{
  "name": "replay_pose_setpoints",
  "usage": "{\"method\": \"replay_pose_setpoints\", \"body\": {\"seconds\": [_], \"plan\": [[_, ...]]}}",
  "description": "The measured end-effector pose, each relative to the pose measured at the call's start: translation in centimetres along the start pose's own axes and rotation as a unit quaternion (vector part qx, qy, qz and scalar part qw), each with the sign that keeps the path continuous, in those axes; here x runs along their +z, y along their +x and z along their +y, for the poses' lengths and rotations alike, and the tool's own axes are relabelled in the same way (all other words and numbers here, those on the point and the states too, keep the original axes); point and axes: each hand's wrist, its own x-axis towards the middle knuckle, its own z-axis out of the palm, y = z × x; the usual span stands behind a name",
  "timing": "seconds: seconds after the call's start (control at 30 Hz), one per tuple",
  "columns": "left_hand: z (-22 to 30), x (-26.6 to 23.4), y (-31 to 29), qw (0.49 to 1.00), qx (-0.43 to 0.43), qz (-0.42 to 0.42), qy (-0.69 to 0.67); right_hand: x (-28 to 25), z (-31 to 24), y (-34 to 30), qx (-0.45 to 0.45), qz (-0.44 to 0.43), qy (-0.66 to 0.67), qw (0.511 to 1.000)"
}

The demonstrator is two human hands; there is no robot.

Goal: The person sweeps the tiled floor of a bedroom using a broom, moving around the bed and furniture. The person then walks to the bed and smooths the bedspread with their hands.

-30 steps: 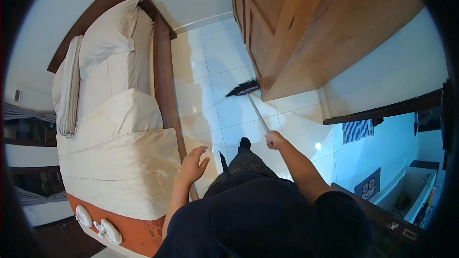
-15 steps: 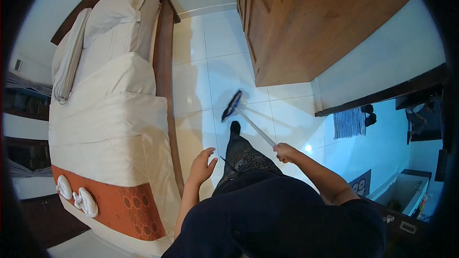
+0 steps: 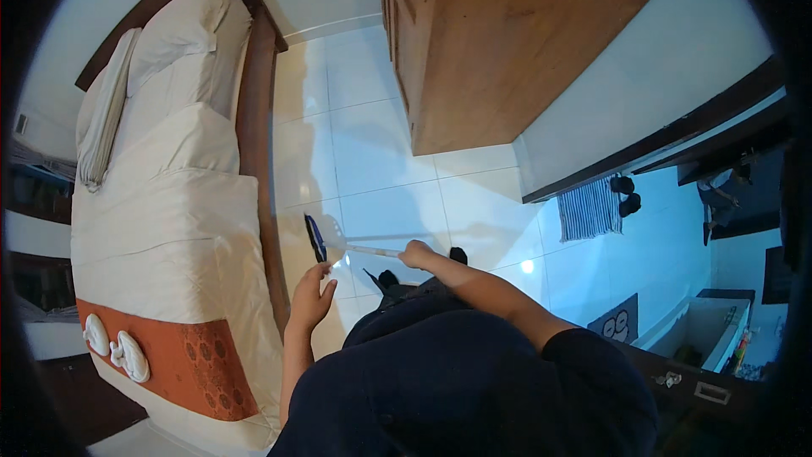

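Observation:
My right hand (image 3: 414, 254) is wrapped round the pale handle of a broom (image 3: 364, 250). The handle runs leftward from it, low over the tiles. At its far end is the narrow broom head (image 3: 315, 239), dark with some blue, close to the bed's side. My left hand (image 3: 311, 294) holds nothing. Its thumb and fingers are apart, and in this view the fingertips appear just below the broom head. Whether they touch it I cannot tell. Both my feet, in dark socks or shoes, show below the handle.
A made bed (image 3: 169, 237) with an orange runner (image 3: 199, 368) and folded white towels (image 3: 129, 355) stands left. A wooden wardrobe (image 3: 499, 51) rises ahead on the right. Beyond a doorway lie a striped mat (image 3: 590, 210), dark slippers (image 3: 626, 195) and a grey mat (image 3: 615, 319).
The broom head has swung left and nearer to me, toward the bed. My right hand has moved left with the handle, and the bed and wardrobe have shifted left in view.

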Motion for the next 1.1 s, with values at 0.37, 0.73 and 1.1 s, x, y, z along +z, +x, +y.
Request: {"method": "replay_pose_setpoints", "body": {"seconds": [0.37,0.73,1.1], "plan": [[8.5,8.8,4.0,0.999,0.018,-0.032,-0.023,-23.3,26.3,-1.9,0.127,0.181,-0.135,0.966],[14.8,15.6,9.0,0.997,0.047,-0.057,-0.009,-27.0,27.1,-14.3,0.064,0.160,-0.137,0.975],[19.8,19.4,12.3,0.994,0.102,-0.046,-0.018,-23.8,34.8,-8.0,-0.016,0.045,-0.178,0.983]]}}
